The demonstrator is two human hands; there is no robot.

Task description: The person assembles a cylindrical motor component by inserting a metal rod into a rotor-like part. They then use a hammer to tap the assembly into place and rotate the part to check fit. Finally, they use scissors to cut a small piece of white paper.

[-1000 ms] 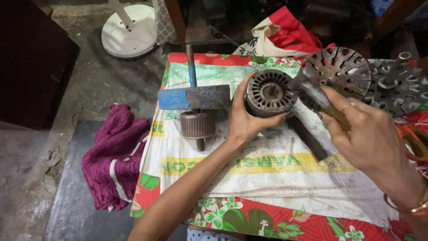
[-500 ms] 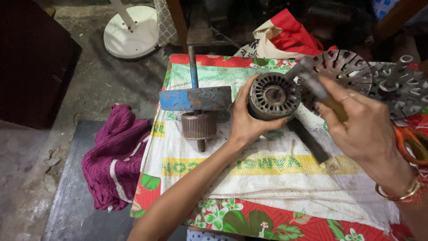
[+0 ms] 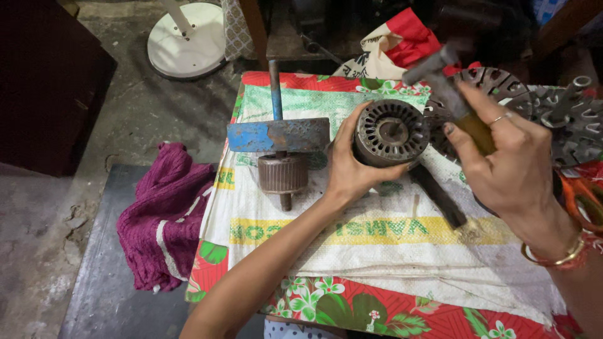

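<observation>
Stator gripped in L hand, hammer raised in R

Stator point(image 3: 391, 132), a round dark metal core w/ slots around its rim, sits in the left hand point(image 3: 349, 164), fingers curled around its lower and left side, face tilted toward the camera. It is held just above the white woven sack point(image 3: 377, 238) spread on the table, roughly centre of the work area. Right hand point(image 3: 510, 163) is closed around a hammer point(image 3: 440, 78) handle; head is up and blurred, above and right of the stator, not touching it. Ring on one finger, bangles at the wrist.

Left of the stator: a blue rusty metal bar point(image 3: 278, 135) lying crosswise, w/ a blue rod point(image 3: 274, 89) standing out behind it, and a ribbed cylindrical rotor point(image 3: 282, 174) w/ a short shaft just below the bar, resting on the sack. A dark flat bar point(image 3: 438, 196) lies on the sack under/right of the stator, partly hidden by the R hand. Behind the R hand: perforated round metal covers point(image 3: 568, 119), overlapping. Orange-handled scissors point(image 3: 584, 198) at far right edge. Under the sack, a red floral cloth point(image 3: 352, 307). On the floor to the left, a maroon cloth point(image 3: 163, 220) in a heap; a white round base point(image 3: 185, 39) farther back.
</observation>
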